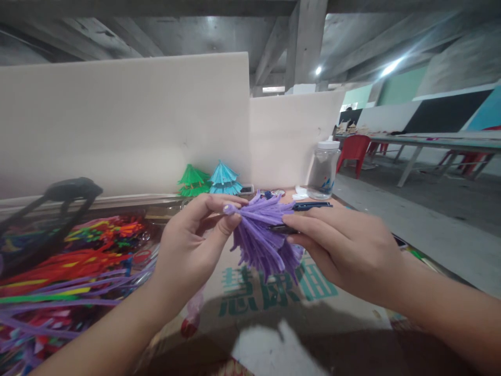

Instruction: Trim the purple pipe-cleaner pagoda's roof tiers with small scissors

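A purple tree-shaped cone of pipe cleaners (266,237) is held above the table, tilted with its tip to the left and its layered fringe hanging down to the right. My left hand (191,243) pinches it by the tip between thumb and fingers. On the other side, my right hand (348,245) is closed around a thin dark tool (279,228), whose end reaches in among the purple strands. Most of that tool is hidden by the fingers, so its kind is unclear. Farther back stand a green pipe-cleaner tree (193,180) and a light blue one (224,179).
Loose coloured pipe cleaners (78,266) heap up at the left, beside a blurred black strap-like object (72,190). A cardboard sheet with green lettering (242,292) covers the tabletop. A clear bottle (324,169) stands at the back right, before pale upright boards (125,125).
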A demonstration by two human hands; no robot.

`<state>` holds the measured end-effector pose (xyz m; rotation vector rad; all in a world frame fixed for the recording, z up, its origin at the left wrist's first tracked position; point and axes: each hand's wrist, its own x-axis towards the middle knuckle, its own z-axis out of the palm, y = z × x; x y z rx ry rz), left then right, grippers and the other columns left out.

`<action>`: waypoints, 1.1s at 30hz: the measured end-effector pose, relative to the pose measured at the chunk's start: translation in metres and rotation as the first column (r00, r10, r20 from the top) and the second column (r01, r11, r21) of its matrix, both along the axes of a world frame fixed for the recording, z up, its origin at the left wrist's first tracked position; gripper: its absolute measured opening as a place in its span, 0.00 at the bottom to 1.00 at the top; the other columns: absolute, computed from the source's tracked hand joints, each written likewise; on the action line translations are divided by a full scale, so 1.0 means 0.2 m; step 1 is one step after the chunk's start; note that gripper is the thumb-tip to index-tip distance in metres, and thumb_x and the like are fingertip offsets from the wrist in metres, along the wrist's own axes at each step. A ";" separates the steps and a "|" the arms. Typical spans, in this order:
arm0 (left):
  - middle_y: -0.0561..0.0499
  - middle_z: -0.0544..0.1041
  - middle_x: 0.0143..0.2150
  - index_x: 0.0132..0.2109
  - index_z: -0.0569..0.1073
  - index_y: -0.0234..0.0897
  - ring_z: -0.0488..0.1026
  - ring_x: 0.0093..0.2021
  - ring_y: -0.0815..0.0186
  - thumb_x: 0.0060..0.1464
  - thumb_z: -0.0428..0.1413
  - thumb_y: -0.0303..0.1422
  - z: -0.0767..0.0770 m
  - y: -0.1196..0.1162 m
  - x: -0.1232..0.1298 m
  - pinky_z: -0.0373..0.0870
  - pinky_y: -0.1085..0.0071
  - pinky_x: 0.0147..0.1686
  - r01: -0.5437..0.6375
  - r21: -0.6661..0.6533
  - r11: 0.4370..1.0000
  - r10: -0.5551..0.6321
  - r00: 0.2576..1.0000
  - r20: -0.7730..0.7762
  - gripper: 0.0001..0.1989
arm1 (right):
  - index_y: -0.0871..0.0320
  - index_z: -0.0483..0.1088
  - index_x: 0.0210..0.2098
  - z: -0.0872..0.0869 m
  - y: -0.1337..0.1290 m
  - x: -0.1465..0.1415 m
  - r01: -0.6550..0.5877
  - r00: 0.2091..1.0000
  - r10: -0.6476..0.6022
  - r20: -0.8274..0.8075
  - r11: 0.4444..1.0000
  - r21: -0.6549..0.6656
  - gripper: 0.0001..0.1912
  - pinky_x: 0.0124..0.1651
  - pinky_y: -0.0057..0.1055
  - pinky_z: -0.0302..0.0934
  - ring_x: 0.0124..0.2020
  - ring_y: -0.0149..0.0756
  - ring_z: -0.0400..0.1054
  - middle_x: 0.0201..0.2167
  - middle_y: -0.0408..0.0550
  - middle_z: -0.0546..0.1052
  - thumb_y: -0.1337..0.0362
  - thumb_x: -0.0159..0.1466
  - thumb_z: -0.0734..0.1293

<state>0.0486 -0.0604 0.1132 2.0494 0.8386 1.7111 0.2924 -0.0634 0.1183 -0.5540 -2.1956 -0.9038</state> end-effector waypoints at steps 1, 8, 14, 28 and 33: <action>0.54 0.81 0.45 0.37 0.73 0.40 0.78 0.48 0.71 0.62 0.59 0.29 0.00 0.00 0.00 0.76 0.80 0.46 0.003 -0.003 1.000 -0.003 1.000 -0.001 0.04 | 0.64 0.69 0.49 0.00 0.00 0.00 -0.002 1.000 0.002 0.001 1.000 -0.002 0.10 0.35 0.33 0.61 0.34 0.37 0.72 0.37 0.50 0.79 0.68 0.70 0.63; 0.54 0.82 0.44 0.37 0.74 0.40 0.79 0.47 0.70 0.62 0.59 0.29 0.01 0.02 0.00 0.77 0.79 0.45 0.000 0.001 1.000 0.000 1.000 0.018 0.03 | 0.64 0.70 0.47 0.00 0.00 -0.01 -0.006 1.000 0.006 -0.022 1.000 -0.003 0.09 0.34 0.32 0.60 0.32 0.35 0.70 0.32 0.48 0.78 0.67 0.70 0.63; 0.52 0.82 0.44 0.37 0.74 0.39 0.80 0.44 0.68 0.61 0.61 0.31 0.01 0.01 -0.01 0.77 0.77 0.41 -0.038 -0.009 0.999 0.039 0.998 0.051 0.03 | 0.63 0.71 0.44 0.02 -0.01 -0.01 0.040 0.998 -0.037 -0.050 0.997 0.064 0.07 0.33 0.32 0.59 0.31 0.36 0.70 0.33 0.50 0.78 0.69 0.69 0.63; 0.53 0.82 0.45 0.38 0.75 0.41 0.79 0.46 0.68 0.61 0.60 0.29 0.01 0.01 0.00 0.78 0.77 0.45 -0.016 -0.010 1.000 0.016 0.999 0.044 0.02 | 0.64 0.71 0.47 0.01 -0.01 -0.01 0.042 0.999 -0.042 -0.002 0.999 0.033 0.09 0.33 0.34 0.57 0.32 0.36 0.70 0.35 0.49 0.80 0.68 0.69 0.63; 0.52 0.82 0.44 0.38 0.75 0.42 0.80 0.46 0.66 0.61 0.60 0.30 0.01 0.00 0.00 0.78 0.74 0.45 -0.031 -0.004 1.000 0.031 0.999 0.041 0.02 | 0.63 0.70 0.47 0.01 -0.01 0.00 0.038 0.999 -0.038 0.009 0.998 0.053 0.09 0.32 0.33 0.57 0.32 0.35 0.71 0.36 0.50 0.80 0.68 0.70 0.63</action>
